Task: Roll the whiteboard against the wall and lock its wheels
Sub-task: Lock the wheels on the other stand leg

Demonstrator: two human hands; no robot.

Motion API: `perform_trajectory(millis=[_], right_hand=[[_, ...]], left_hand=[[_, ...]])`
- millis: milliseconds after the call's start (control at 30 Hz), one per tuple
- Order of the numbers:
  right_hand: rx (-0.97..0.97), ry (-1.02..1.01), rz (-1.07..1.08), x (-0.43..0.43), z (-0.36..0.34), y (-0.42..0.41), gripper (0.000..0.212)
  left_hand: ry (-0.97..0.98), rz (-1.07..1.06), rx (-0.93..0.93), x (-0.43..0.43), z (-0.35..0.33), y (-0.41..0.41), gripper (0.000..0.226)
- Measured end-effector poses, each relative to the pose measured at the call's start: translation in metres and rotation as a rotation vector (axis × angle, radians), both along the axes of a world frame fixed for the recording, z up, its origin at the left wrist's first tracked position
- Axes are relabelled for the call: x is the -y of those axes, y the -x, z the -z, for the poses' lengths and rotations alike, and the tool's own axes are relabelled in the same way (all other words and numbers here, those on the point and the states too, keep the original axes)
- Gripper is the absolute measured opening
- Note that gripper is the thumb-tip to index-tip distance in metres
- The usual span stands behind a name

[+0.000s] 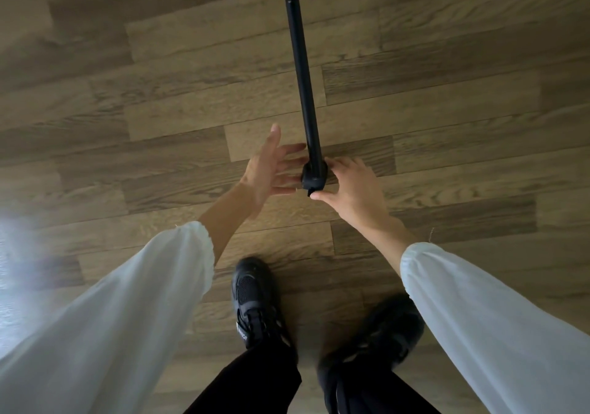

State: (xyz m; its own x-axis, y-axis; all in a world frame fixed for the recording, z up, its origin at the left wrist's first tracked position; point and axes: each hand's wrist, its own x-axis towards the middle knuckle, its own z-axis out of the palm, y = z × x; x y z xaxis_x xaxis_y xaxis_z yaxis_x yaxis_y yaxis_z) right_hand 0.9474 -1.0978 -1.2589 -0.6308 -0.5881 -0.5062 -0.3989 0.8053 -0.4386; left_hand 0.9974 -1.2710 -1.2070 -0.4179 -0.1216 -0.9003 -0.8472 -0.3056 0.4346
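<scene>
A black base leg of the whiteboard stand runs along the floor from the top of the view towards me. It ends in a black caster wheel. My right hand touches the caster from the right, thumb and fingertips pinched at its lower edge and side. My left hand hovers just left of the caster, palm turned towards it and fingers spread, holding nothing. The board itself and the wall are out of view.
Wood-look plank floor fills the view. My two black shoes stand right below the caster, with black trousers and white sleeves at the bottom. A bright blurred glare lies at the left edge.
</scene>
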Motion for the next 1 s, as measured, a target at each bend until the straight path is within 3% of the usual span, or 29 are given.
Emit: perform_trajectory(millis=[167,367,567,800,1000], right_hand=[[-0.067,-0.009,0.003,-0.003,0.005,-0.013,0.079],[0.047,0.027,0.068,-0.022,-0.026,-0.008,0.083],[0.189,0.102,0.484,-0.063,-0.122,0.035,0.063],[0.412,0.281,0.877,-0.091,-0.245,0.130,0.026],[0.477,0.321,0.905,-0.067,-0.308,0.244,0.042]], left_hand=[[-0.012,0.002,-0.010,0.002,0.000,-0.001,0.079],[0.131,-0.036,0.010,-0.004,-0.020,0.001,0.073],[0.121,-0.036,0.154,-0.006,-0.093,0.018,0.056],[0.067,0.008,0.132,-0.038,-0.209,0.114,0.044],[0.113,-0.065,0.036,-0.044,-0.254,0.216,0.035]])
